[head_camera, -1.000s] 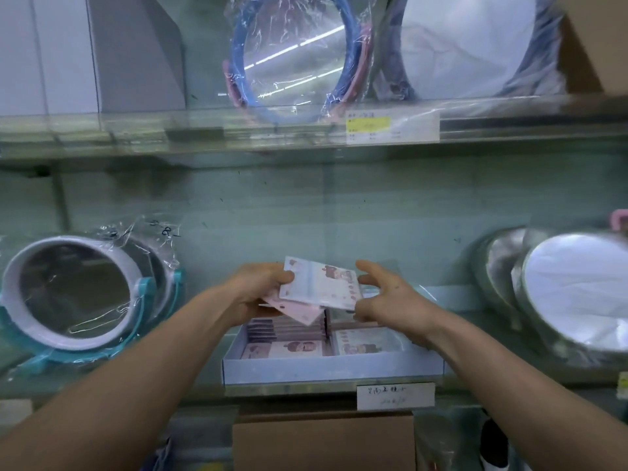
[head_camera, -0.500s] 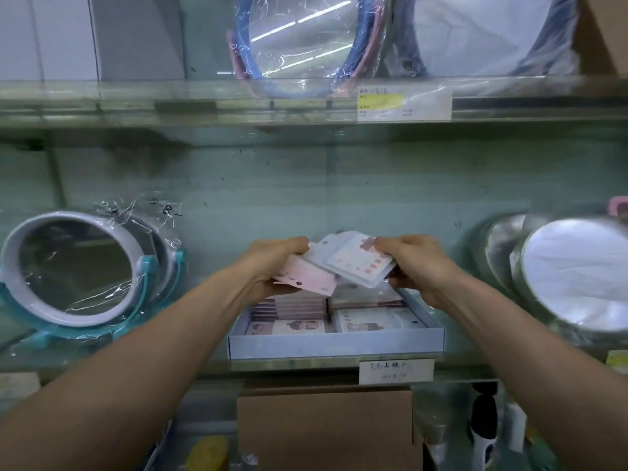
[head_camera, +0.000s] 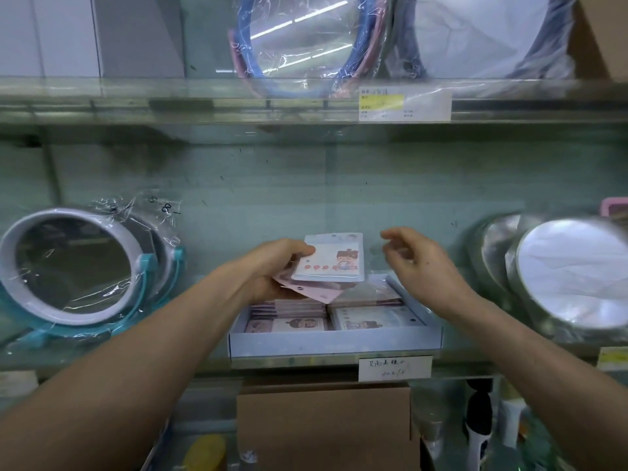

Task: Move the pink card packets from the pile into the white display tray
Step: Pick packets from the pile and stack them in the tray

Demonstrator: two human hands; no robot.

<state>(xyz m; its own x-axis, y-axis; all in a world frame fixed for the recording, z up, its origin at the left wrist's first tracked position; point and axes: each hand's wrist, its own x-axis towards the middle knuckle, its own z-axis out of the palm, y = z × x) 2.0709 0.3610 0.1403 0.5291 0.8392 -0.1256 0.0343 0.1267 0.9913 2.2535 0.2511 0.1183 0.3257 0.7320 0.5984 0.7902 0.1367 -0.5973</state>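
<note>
The person's left hand (head_camera: 272,271) holds a small fan of card packets (head_camera: 331,261) above the back of the white tray (head_camera: 334,345). Its fingers (head_camera: 297,249) are curled round the left edges of the packets, with the thumb on top. The top packet faces the camera, pale with a cartoon figure and a row of red dots. Pink ones poke out beneath it at a slant. The right hand (head_camera: 419,266) hovers just right of the fan and apart from it, its fingers loosely bent and spread, holding nothing.

The tray sits at the front edge of the glass shelf (head_camera: 136,355), near the middle. Inside it, two stacks of packets lie side by side, the left stack (head_camera: 287,324) and the right stack (head_camera: 373,319). A handwritten price label (head_camera: 394,368) hangs on the shelf's front edge under the tray's right corner.

Toward the left end of the shelf stands a round mirror (head_camera: 64,266) with a white rim and a teal stand, wrapped in clear plastic. At the right end lean round silver mirrors (head_camera: 571,277). The upper shelf (head_camera: 170,107) carries a blue-rimmed mirror (head_camera: 299,45) in plastic wrap and a yellow-and-white label (head_camera: 404,103). A brown cardboard box (head_camera: 326,426) sits below the tray.
</note>
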